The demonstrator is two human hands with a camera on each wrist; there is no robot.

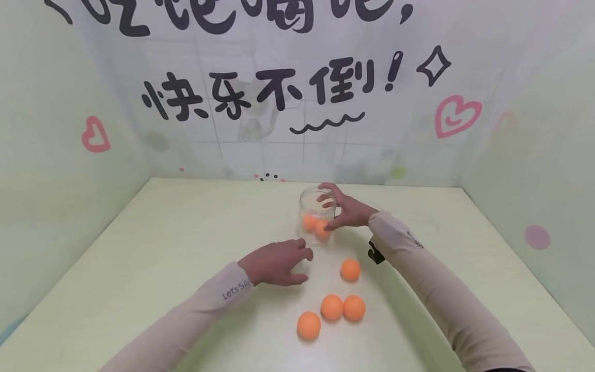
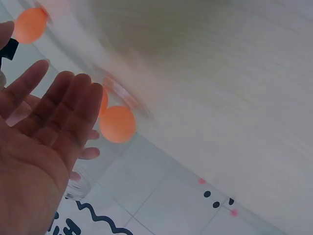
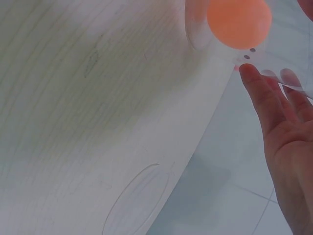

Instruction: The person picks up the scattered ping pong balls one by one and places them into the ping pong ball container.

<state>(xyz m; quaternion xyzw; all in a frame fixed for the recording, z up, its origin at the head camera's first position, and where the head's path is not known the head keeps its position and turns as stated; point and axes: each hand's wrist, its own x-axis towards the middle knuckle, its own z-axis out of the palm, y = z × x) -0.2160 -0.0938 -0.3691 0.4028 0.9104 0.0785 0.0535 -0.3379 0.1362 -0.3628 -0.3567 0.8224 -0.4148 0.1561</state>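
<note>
Clear jar (image 1: 312, 211) gripped by right hand (image 1: 349, 211), left hand (image 1: 278, 262) relaxed, four loose balls (image 1: 332, 308) in head view alone

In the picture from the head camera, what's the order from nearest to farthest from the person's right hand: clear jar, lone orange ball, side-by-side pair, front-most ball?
From the right hand:
1. Clear jar: at its fingers, to the left.
2. Lone orange ball: below the jar in view.
3. Side-by-side pair: lower still; too close to rank individually.
4. Front-most ball: lower left.
</note>
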